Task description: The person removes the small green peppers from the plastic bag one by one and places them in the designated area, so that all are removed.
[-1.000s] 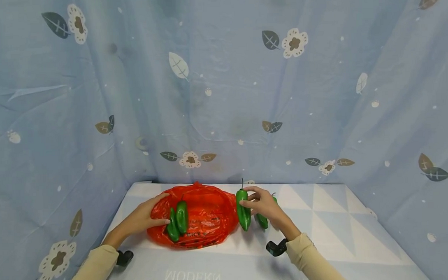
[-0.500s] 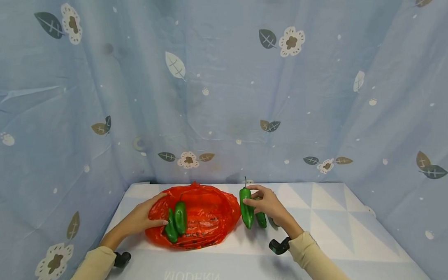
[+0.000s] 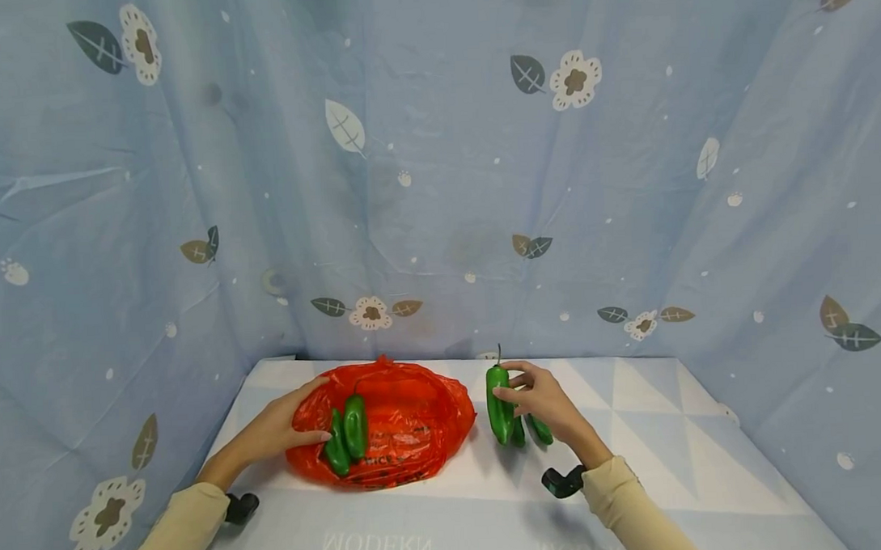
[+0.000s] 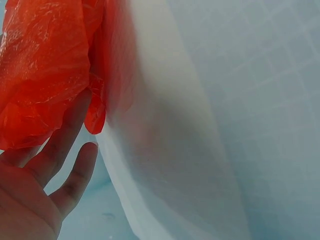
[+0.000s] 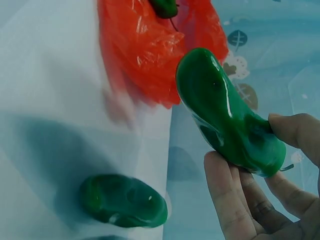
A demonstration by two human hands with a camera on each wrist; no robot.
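Note:
My right hand [image 3: 547, 401] pinches a green pepper [image 3: 499, 404] between thumb and fingers, holding it above the table with its stem upward. In the right wrist view the held green pepper [image 5: 220, 110] is glossy and curved. Behind and below it lie two more green peppers, one partly covered by the held one [image 3: 519, 434] and another beside it [image 3: 541, 430]. To the left sits a red plastic bag [image 3: 410, 438] with two green peppers [image 3: 346, 436] on or in its left part. My left hand [image 3: 289, 422] rests against the bag's left side, its fingers [image 4: 70, 132] fairly straight.
The table [image 3: 665, 461] has a pale cloth with triangles and printed letters. A blue patterned curtain [image 3: 437, 186] stands behind it and along both sides. Each wrist carries a black camera [image 3: 562, 482].
My right hand has moved to the right with the pepper, away from the red bag and over the loose peppers. The left hand and the bag have stayed in place.

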